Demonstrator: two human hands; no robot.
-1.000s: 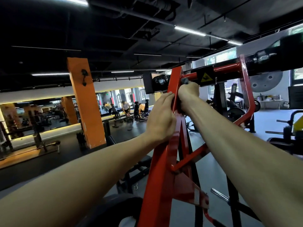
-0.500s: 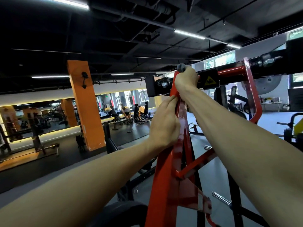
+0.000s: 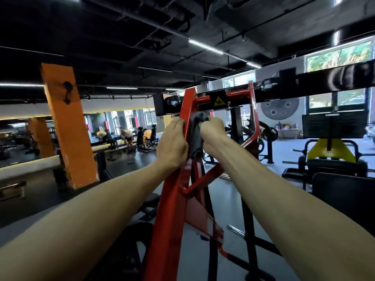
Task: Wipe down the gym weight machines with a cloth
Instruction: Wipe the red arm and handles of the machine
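Two hands work the slanted red steel machine upright [image 3: 172,199]; the right hand [image 3: 213,136] clenches a dark grey cloth [image 3: 196,136] against it, the left hand [image 3: 172,146] gripping its left edge; best wipe downward with steady pressure.

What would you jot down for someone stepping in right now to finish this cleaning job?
Right hand: grips the dark cloth, which is bunched against the red frame post, just below the yellow warning sticker.
Left hand: wrapped around the same post, beside the cloth, steadying it.
Done: cannot tell which parts are already clean; no wet streaks show clearly.
Left: likely the lower post, the diagonal brace, the top crossbar and the black bar above. The yellow machine to the right stands apart, probably next.
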